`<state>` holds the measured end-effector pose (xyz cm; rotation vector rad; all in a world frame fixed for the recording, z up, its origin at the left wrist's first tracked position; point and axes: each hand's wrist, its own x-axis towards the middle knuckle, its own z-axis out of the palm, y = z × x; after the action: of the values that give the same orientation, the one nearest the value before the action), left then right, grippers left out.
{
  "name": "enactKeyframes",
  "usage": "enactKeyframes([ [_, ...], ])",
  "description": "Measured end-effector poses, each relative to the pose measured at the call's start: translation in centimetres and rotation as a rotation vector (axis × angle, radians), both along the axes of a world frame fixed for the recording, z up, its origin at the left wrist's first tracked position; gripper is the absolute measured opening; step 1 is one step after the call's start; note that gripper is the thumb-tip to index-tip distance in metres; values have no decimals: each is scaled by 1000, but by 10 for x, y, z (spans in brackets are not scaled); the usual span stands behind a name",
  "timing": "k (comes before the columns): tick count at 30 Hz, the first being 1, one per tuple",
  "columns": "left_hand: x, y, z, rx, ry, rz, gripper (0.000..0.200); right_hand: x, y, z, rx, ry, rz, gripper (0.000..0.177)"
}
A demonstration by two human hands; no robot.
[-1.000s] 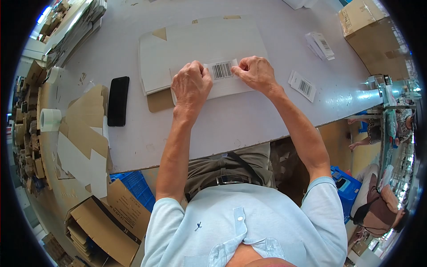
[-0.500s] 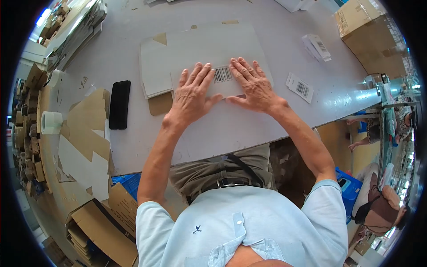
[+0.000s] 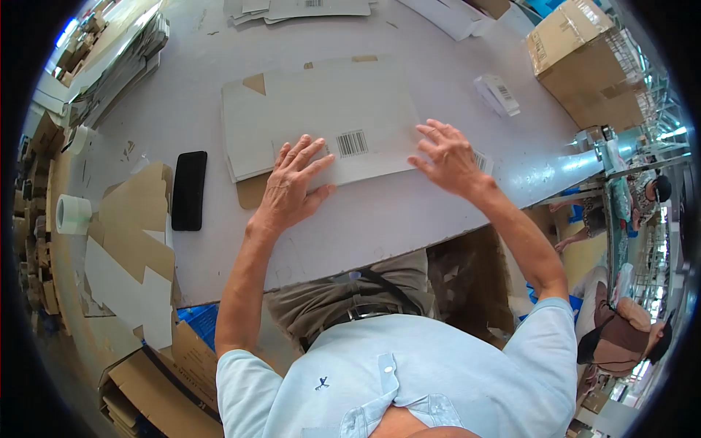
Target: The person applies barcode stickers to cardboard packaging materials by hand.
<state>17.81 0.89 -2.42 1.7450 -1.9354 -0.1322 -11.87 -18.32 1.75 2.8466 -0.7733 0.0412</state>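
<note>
A: Where is the flat white carton (image 3: pixel 321 109)?

B: It lies in the middle of the table (image 3: pixel 365 226). A bit of brown card (image 3: pixel 253 193) pokes out under its near left corner.

A: Is there writing on it?

B: It has a barcode label (image 3: pixel 352 143) with black stripes, close to the person's side. (If there are numbers under the stripes, they are too small for me to read.)

A: What about the left hand (image 3: pixel 293 186)?

B: It is wide open, with its fingers spread over the carton, just left of the label. I see nothing in its grip.

A: And the right hand (image 3: pixel 447 159)?

B: Its fingers are apart and a little bent, near the carton's right edge. It looks bare too. A loose label (image 3: pixel 483 162) peeks out beside its wrist.

A: Any more stripes?

B: Yes! There are some on the small pile of labels (image 3: pixel 499 95) farther off, and on a far carton (image 3: pixel 321 11) at the top.

A: Any words?

B: The taped brown box (image 3: pixel 584 80) has print on its side, but it is too blurry to read. The blue shirt (image 3: pixel 438 372) has a little dark picture (image 3: pixel 321 383) on its chest.
</note>
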Motion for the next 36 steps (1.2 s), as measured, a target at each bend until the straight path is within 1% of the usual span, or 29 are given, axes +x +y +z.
enactKeyframes([
  [1,-1,1,0,14,53,4,54,4,-9,10,-12,7,-1,55],
  [3,-2,1,3,7,67,10,54,18,-36,31,455,-252,-191,49],
  [4,-2,1,3,12,69,15,53,28,-52,31,450,-249,-189,49],
  [6,-1,0,2,-4,65,12,53,60,-86,24,568,-511,-312,51],
  [7,0,0,2,-12,63,8,54,76,-99,19,565,-515,-307,51],
  [9,0,1,2,4,67,11,56,106,-118,9,302,-514,-98,53],
  [10,1,1,3,23,77,11,59,120,-124,6,299,-518,-93,53],
  [12,2,1,4,18,80,13,58,144,-128,4,212,-335,-8,56],
  [13,2,1,3,20,86,10,58,151,-126,6,214,-332,-3,56],
  [15,2,1,4,24,83,18,57,164,-122,12,280,-56,-98,52],
  [16,2,1,4,25,80,19,57,169,-120,15,283,-52,-87,52],
  [18,3,2,1,25,91,26,57,173,-122,25,134,-96,-65,46],
  [19,4,1,0,23,98,16,57,175,-125,34,132,-93,-59,46],
  [21,4,1,-1,3,91,7,57,174,-137,55,241,-48,18,35],
  [22,4,1,1,-14,82,-2,57,171,-140,63,233,-49,22,35],
  [23,6,2,4,-22,79,3,57,168,-143,71,311,-114,43,31],
  [24,9,6,15,-261,125,77,63,165,-145,78,390,-180,67,28],
  [25,12,8,24,-498,169,151,70,161,-142,90,386,-180,77,28],
  [27,32,7,32,-786,187,397,88,145,-134,116,468,-268,137,23],
  [28,43,8,34,-803,264,540,91,138,-130,127,466,-268,144,23],
  [30,62,13,36,-823,331,679,95,125,-123,143,577,-378,170,18],
  [32,79,18,32,-602,1230,374,66,117,-120,153,608,-424,165,18],
  [33,86,22,25,-603,1221,370,66,113,-120,156,644,-458,152,17],
  [35,95,28,7,-348,1594,180,42,108,-120,160,615,-477,149,16],
  [36,93,22,14,-352,1646,110,18,107,-120,161,588,-489,142,15],
])
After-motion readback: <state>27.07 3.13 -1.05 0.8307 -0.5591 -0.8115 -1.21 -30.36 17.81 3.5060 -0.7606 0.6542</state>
